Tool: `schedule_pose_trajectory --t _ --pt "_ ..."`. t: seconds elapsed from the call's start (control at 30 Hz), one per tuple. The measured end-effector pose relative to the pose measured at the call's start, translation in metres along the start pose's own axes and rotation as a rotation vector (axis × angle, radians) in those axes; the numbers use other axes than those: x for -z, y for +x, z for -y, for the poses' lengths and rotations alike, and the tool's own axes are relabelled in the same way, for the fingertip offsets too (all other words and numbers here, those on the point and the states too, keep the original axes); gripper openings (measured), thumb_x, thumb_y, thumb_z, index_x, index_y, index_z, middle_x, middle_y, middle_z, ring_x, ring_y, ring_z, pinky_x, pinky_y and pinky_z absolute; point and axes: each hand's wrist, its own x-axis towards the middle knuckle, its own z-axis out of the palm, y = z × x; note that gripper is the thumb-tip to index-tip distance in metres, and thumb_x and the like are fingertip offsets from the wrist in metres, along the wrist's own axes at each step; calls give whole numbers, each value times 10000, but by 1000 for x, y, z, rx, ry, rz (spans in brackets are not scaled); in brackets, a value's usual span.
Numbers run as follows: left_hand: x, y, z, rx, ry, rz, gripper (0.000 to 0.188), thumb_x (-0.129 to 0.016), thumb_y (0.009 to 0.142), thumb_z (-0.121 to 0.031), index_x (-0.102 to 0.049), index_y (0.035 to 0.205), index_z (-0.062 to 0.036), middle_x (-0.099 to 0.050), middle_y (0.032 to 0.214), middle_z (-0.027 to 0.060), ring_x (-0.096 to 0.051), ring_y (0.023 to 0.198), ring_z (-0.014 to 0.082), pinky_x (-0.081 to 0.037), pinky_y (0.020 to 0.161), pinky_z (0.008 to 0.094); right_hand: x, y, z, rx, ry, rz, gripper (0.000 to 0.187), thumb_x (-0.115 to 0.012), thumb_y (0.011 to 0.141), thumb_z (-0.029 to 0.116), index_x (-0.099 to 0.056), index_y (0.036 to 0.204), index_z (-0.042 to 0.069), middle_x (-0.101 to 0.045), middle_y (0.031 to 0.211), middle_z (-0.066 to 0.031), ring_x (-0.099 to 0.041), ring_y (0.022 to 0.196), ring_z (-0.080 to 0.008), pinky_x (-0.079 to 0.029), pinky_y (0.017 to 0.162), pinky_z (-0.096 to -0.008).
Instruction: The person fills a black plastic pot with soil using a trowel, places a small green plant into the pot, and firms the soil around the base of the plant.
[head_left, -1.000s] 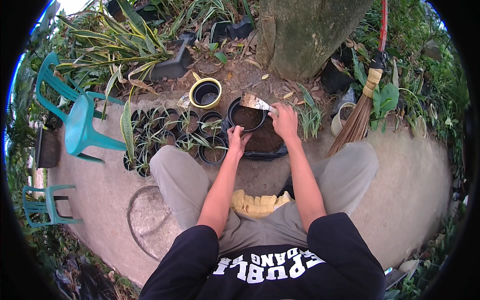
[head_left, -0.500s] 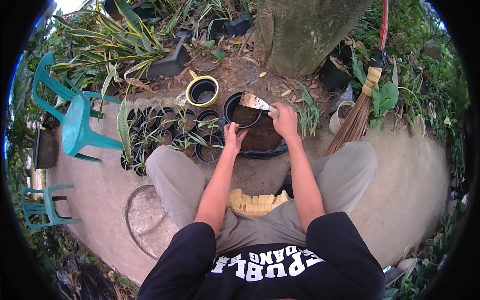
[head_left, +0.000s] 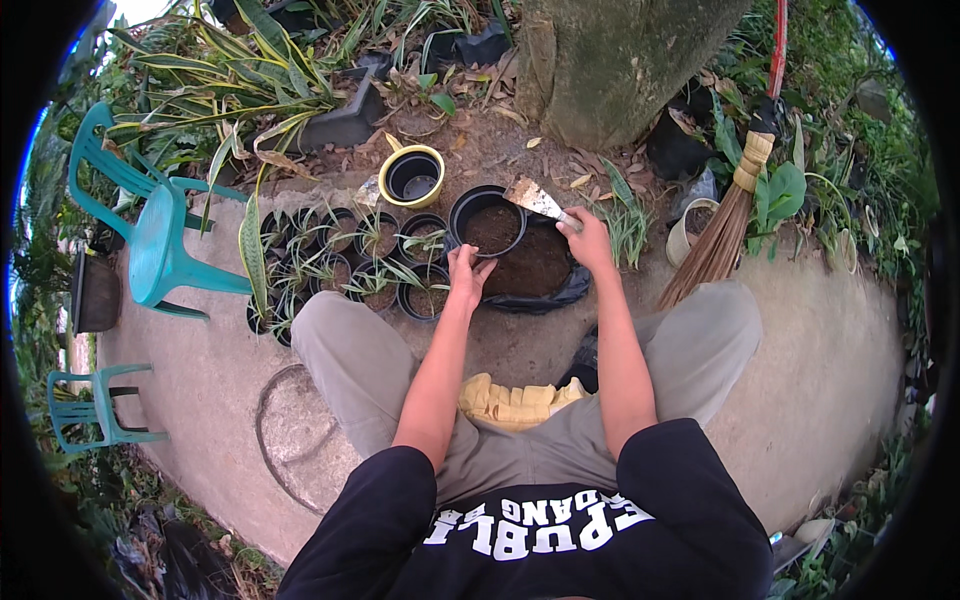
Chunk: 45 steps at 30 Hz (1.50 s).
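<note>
My left hand (head_left: 468, 274) grips the near rim of a round black plant pot (head_left: 458, 214), which has brown soil inside. In my right hand (head_left: 588, 238) is the handle of a scraper (head_left: 534, 196) with a wide, dirt-stained metal blade. The blade is held just above the pot's right rim, pointing up and left. Beneath and to the right of the pot lies a black plastic bag (head_left: 560, 296) spread open around dark soil (head_left: 530, 262). Left of my left hand, several small black pots (head_left: 421, 292) with thin-leaved seedlings stand close together.
A yellow pot (head_left: 412, 176) with a black pot nested in it stands beyond the seedlings. At right, a stick broom (head_left: 722, 215) leans by a pale pot (head_left: 684, 228). A tree trunk (head_left: 610, 70) rises ahead. Teal chairs (head_left: 165, 235) stand at left.
The scraper has moved from over the pot's opening to its right rim, shifting right with my right hand. My left hand still holds the pot.
</note>
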Motion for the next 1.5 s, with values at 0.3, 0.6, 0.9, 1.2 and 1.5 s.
schedule_pose_trajectory --t 0.3,0.6,0.9,1.2,1.5 --pt "20 1 -15 -14 -6 -22 471 -620 823 -180 -333 1180 -71 -436 1224 199 -542 1070 343 -514 955 480 -17 -12 -93 -262 -42 246 377 -777 775 227 -672 1093 53 -704 992 -127 -663 925 -247 -496 843 -351" --pt "31 0 -24 -40 -11 -10 453 -619 822 -181 -342 1164 -73 -438 1216 195 -544 1067 350 -509 952 486 -24 -41 -143 -493 -571 598 369 -783 754 287 -723 1092 153 -694 1115 -118 -655 1039 -285 -505 900 -396" --pt "31 -3 -31 -58 -43 3 421 -604 831 -158 -343 1151 -76 -424 1185 166 -549 1049 346 -505 962 484 -50 -52 -129 -604 -425 547 374 -754 789 307 -699 1144 200 -678 1161 -101 -628 1099 -296 -483 943 -412" --pt "30 -9 -34 -63 -67 5 390 -596 829 -143 -356 1130 -78 -462 1139 144 -559 1036 339 -512 951 477 -86 -47 -103 -563 -309 541 412 -754 800 326 -673 1182 194 -653 1212 -108 -597 1151 -300 -472 962 -419" --pt "36 -7 -35 -68 -97 2 360 -605 829 -147 -390 1113 -94 -456 1205 172 -526 1125 362 -489 995 478 -128 -41 -66 -541 -294 562 376 -735 826 329 -671 1175 203 -659 1201 -95 -604 1145 -296 -483 955 -423"
